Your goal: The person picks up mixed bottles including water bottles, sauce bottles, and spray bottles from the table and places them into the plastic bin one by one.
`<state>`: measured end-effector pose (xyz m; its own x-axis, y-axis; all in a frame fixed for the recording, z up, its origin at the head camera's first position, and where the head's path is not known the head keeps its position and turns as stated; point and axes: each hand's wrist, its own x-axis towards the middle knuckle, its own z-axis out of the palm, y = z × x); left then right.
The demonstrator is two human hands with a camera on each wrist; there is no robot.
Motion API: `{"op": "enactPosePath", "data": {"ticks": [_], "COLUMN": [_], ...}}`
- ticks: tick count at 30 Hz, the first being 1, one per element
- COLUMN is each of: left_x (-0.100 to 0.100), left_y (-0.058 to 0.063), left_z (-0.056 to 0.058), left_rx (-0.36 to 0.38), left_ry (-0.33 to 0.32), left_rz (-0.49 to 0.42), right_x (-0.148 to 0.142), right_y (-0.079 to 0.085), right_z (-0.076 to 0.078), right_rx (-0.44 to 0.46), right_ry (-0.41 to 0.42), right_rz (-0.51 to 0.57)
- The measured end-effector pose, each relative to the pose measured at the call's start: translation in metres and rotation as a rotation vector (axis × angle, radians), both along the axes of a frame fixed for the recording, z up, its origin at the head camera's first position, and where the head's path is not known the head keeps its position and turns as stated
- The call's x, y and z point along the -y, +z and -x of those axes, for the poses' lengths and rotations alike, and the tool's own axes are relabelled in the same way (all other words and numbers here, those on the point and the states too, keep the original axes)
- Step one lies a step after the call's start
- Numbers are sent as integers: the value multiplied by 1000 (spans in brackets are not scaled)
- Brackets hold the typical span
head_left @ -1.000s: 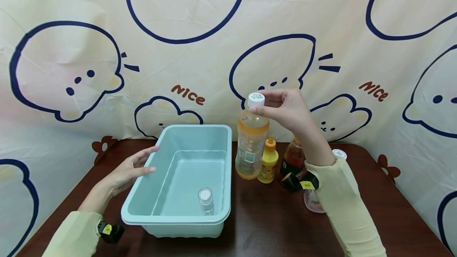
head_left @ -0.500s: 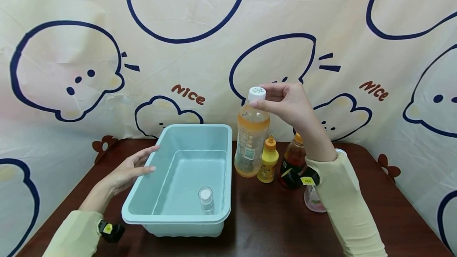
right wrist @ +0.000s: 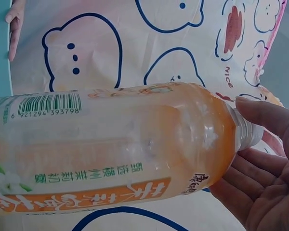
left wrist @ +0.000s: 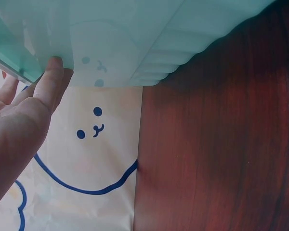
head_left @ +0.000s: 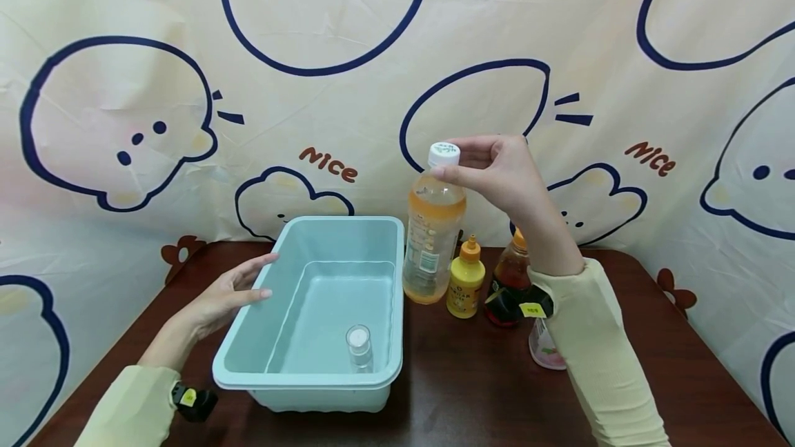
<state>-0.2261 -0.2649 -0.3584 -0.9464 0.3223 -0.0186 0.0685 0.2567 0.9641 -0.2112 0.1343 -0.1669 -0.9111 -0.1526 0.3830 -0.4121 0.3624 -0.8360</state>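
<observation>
By its white-capped neck, my right hand (head_left: pixel 497 171) grips a clear plastic drink bottle (head_left: pixel 433 240) with an orange band and printed label. The bottle hangs nearly upright above the table, just right of a pale teal plastic bin (head_left: pixel 400 295). In the right wrist view, the bottle (right wrist: pixel 135 149) fills the middle, with thumb and fingers at its neck. My left hand (head_left: pixel 226 295) rests at the bin's left rim with fingers extended; in the left wrist view its fingers (left wrist: pixel 52 82) touch the bin wall. A small clear white-capped bottle (head_left: pixel 359 347) stands inside the bin.
Right of the held bottle stand a yellow squeeze bottle (head_left: pixel 465 285) with an orange nozzle and a dark red-brown bottle (head_left: pixel 512 267). A clear container with pink contents (head_left: pixel 546 350) is partly behind the right sleeve. Patterned cloth (head_left: pixel 373 109) hangs behind the dark wooden table (head_left: pixel 472 392).
My right hand has raised the drink bottle slightly and shifted it a little left, nearer the bin's right edge. My left hand and the bin have stayed in place.
</observation>
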Motion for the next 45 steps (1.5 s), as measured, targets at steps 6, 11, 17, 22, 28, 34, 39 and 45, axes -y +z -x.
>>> {"op": "enactPosePath", "data": {"ticks": [6,11,17,22,28,34,39,45], "left_x": [-1,0,0,-1,0,0,0,0], "left_y": [1,1,1,-1,-1,-1,0,-1], "left_z": [-1,-2,-1,0,0,0,0,0], "left_rx": [0,-5,-3,-5,-7,-5,-4,-5], "left_ry": [-4,-12,-7,5,-3,-3,-5,-1], "left_rz": [0,8,10,17,13,9,6,7], "right_x": [2,5,9,12,17,21,25,31], "right_y": [3,5,7,8,8,10,11,11], "right_z": [0,-1,-2,-2,-3,-4,-3,-4], "right_rx": [-9,-30,-36,-40,-63,-81,-77,-67], "right_ry": [4,12,24,36,52,72,102,126], "right_rz": [24,31,38,49,55,61,79,83]}}
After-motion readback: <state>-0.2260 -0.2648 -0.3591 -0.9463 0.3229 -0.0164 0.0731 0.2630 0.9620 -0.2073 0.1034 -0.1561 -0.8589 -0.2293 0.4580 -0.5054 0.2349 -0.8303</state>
